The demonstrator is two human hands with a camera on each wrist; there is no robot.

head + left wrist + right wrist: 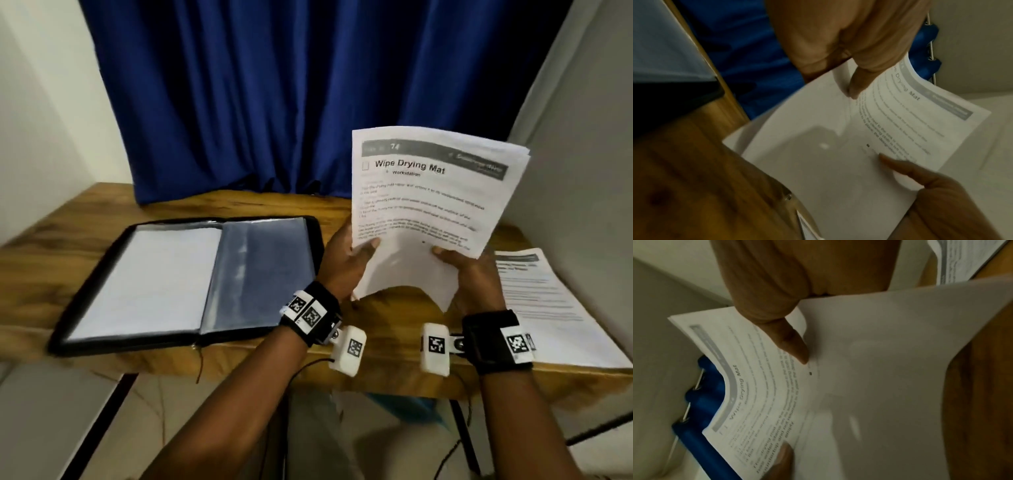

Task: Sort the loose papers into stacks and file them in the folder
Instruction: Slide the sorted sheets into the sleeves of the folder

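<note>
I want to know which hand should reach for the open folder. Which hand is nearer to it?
The left hand. It holds the stack of papers just beside the folder, near its right edge; the right hand grips the same stack farther right.

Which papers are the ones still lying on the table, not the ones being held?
Look at the wooden table before the blue curtain. At its right end, right of both hands, lies a flat paper stack. Unlike the held sheets, nobody touches it.
</note>
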